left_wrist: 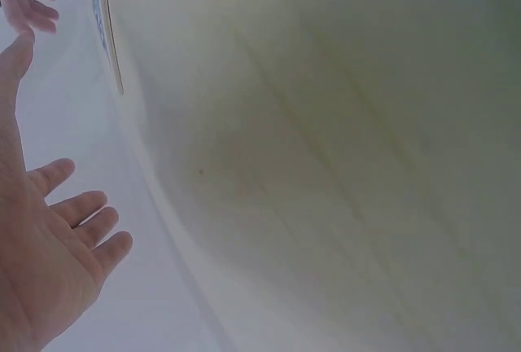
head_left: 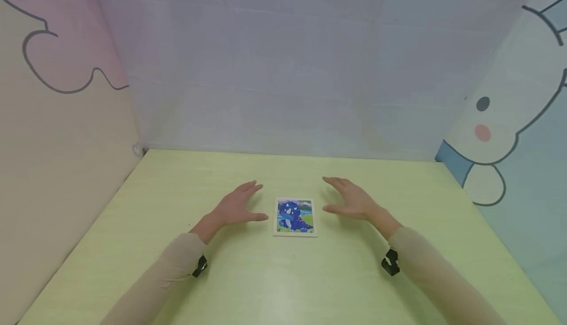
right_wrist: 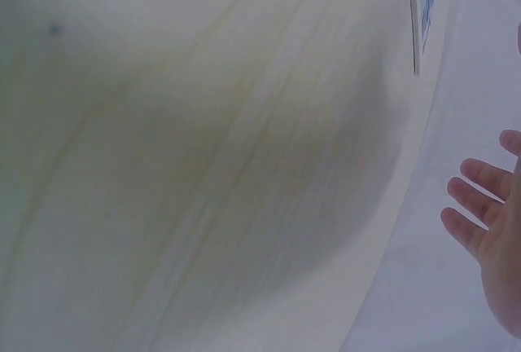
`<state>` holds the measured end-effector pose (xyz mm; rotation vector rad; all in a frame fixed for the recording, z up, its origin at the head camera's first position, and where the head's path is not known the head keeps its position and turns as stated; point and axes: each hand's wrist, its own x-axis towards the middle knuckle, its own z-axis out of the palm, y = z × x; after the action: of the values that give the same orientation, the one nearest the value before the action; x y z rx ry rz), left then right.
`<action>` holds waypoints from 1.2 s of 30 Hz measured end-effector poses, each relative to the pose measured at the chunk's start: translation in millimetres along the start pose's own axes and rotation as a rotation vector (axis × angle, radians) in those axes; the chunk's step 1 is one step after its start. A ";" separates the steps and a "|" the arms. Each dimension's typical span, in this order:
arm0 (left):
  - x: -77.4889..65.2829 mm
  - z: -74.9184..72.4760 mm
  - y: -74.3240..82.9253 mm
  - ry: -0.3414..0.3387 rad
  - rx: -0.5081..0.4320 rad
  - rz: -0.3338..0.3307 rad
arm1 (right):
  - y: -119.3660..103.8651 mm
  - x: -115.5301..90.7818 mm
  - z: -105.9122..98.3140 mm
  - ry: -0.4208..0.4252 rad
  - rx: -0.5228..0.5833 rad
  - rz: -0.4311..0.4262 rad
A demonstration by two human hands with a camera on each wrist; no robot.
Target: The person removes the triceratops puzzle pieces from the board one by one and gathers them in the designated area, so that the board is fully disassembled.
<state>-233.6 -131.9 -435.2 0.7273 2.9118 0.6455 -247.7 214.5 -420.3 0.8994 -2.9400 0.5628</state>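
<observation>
A square picture puzzle or card (head_left: 295, 217) with a white border lies flat on the table, showing a blue cartoon dinosaur; which of the two it is I cannot tell. To its left, my left hand (head_left: 239, 205) hovers with fingers spread and thumb toward the picture. On the other side my right hand (head_left: 351, 201) mirrors it, fingers extended and apart from the picture. Neither hand holds anything. The left wrist view catches the picture's thin edge (left_wrist: 110, 30) beyond the left palm (left_wrist: 49, 262). In the right wrist view the same edge (right_wrist: 416, 18) appears above the right fingers (right_wrist: 476, 197).
The pale yellow-green table (head_left: 283, 285) stretches around the picture. A plain light curtain (head_left: 283, 69) closes off the back. Printed cartoon panels stand at the left (head_left: 62, 118) and right (head_left: 522, 167). Dark wrist bands (head_left: 391, 262) sit on both sleeves.
</observation>
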 end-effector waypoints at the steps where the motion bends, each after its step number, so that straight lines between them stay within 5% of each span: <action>1: 0.4 0.7 2.3 -0.005 -0.010 0.000 | -3.0 2.1 1.8 -0.008 0.006 0.000; 17: 17.6 16.0 21.6 -0.111 -0.060 0.026 | -44.0 37.3 31.8 -0.007 0.264 0.054; 27: 26.0 19.3 28.5 -0.142 -0.005 0.083 | -58.4 51.7 46.2 -0.040 0.316 0.053; 36: 27.9 21.5 32.7 -0.178 0.072 0.058 | -65.7 60.5 55.1 -0.041 0.317 0.106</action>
<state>-240.5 -84.6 -440.3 0.8339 2.7719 0.4562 -257.5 112.4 -442.7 0.7842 -2.9995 1.0512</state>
